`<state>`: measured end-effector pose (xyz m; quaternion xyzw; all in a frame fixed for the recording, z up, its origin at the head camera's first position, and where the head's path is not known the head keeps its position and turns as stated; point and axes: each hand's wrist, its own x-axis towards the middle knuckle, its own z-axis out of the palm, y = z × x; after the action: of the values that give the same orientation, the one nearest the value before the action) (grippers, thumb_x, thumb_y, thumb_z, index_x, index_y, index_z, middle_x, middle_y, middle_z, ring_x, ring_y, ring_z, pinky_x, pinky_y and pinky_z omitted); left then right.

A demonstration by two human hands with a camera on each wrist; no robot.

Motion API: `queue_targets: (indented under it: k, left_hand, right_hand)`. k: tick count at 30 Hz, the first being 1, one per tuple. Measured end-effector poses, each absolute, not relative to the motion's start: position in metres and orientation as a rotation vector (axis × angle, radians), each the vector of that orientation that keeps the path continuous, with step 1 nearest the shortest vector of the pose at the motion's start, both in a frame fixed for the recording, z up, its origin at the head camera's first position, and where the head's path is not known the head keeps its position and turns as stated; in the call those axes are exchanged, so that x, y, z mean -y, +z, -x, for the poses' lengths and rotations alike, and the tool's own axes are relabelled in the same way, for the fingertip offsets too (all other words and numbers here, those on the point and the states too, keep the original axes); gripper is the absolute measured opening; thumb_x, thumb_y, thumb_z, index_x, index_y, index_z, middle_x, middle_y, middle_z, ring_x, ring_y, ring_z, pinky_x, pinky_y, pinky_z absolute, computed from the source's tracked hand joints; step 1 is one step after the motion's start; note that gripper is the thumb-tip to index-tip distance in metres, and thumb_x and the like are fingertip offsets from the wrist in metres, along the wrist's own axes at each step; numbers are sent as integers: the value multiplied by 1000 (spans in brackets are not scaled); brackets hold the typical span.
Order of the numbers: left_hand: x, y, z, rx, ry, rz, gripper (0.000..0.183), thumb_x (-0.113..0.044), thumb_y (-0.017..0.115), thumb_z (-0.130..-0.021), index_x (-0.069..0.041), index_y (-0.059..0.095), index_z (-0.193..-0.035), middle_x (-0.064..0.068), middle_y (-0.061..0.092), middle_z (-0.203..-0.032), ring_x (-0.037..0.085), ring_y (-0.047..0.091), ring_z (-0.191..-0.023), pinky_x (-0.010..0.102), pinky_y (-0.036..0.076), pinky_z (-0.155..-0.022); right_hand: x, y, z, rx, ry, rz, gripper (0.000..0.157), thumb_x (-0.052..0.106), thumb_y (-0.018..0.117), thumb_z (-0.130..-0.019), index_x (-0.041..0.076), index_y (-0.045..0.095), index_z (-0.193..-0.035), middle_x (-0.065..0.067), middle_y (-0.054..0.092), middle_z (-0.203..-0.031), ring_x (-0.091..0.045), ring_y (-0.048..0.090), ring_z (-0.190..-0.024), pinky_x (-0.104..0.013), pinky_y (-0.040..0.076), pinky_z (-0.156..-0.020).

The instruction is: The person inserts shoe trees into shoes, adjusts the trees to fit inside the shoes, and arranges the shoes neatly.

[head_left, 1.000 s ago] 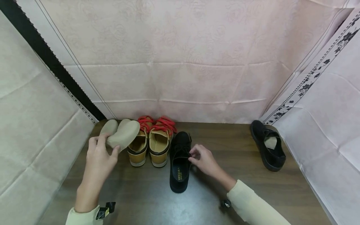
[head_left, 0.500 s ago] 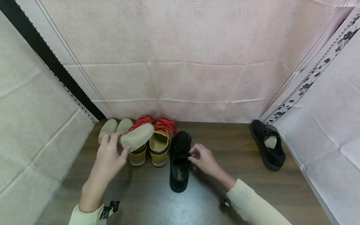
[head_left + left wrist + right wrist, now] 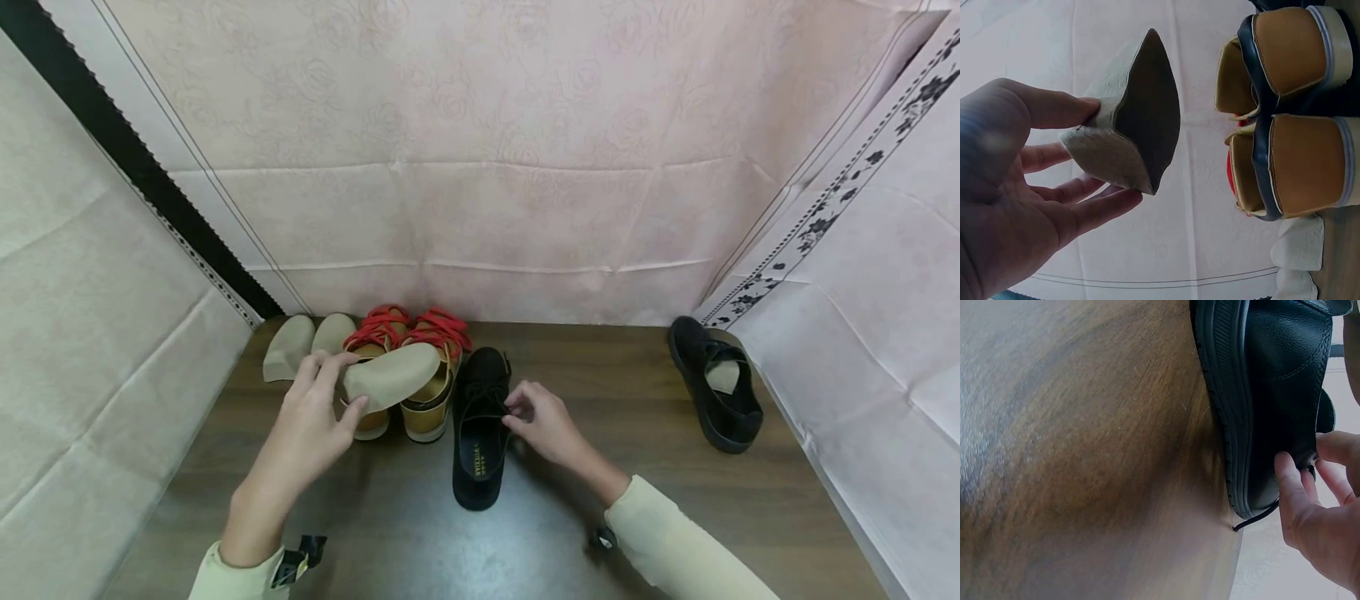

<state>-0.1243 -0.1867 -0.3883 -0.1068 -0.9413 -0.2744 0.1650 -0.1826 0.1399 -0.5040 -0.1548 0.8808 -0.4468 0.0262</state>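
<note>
With thumb and fingertips, my left hand (image 3: 303, 433) holds a beige, hollow shoe insert (image 3: 393, 375) above the heels of the tan shoes (image 3: 425, 421) with red laces. The left wrist view shows the same insert (image 3: 1154, 112) from its open end, apart from the shoes. A black lace-up shoe (image 3: 480, 475) stands on the wooden surface to the right of the tan pair, its toe toward the back wall. My right hand (image 3: 546, 425) pinches the side edge of this shoe by the laces; the right wrist view shows the thumb on its outer side (image 3: 1279, 381).
Two more beige inserts (image 3: 288, 348) stand at the left of the tan pair, near the back wall. Far to the right is a second black shoe (image 3: 708, 400) with a beige insert (image 3: 722, 377) in it. Light cloth walls (image 3: 450, 217) border the wooden surface (image 3: 600, 392).
My left hand has carried the shoe insert rightward, from over the two standing inserts to over the tan shoes. The right hand and the black shoe have stayed in place.
</note>
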Motion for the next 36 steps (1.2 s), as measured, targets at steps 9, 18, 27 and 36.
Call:
queue_targets:
  k: [9, 18, 27, 36]
  left_hand:
    - [178, -390, 122, 2669, -803, 437, 53, 0, 82, -85, -4, 59, -133, 16, 54, -120, 26, 56, -86, 44, 50, -76]
    - [172, -390, 119, 2700, -777, 524, 52, -3, 82, -85, -7, 59, -132, 12, 53, -119, 18, 53, -81, 36, 50, -72]
    - [161, -388, 114, 2739, -758, 628, 52, -8, 84, -84, -9, 62, -131, 7, 54, -117, 17, 56, -90, 34, 52, -75]
    - [152, -388, 110, 2763, -735, 711, 51, -10, 85, -83, -11, 64, -130, 3, 55, -116, 16, 56, -95, 35, 52, -79]
  right_hand:
    - [-140, -503, 184, -2713, -1370, 462, 21, 7, 79, -91, 15, 65, -104, 0, 64, -105, -13, 65, -95, -32, 58, -86]
    - [-138, -504, 184, -2735, -1375, 472, 21, 6, 79, -90, 15, 65, -103, 1, 64, -103, -11, 65, -94, -30, 58, -84]
    - [-138, -503, 184, -2728, -1385, 483, 20, 6, 78, -92, 15, 65, -104, 0, 64, -103, -12, 65, -95, -31, 57, -84]
    - [-139, -507, 186, -2740, -1384, 503, 18, 7, 76, -92, 14, 65, -103, -1, 64, -104, -13, 65, -96, -32, 58, -85]
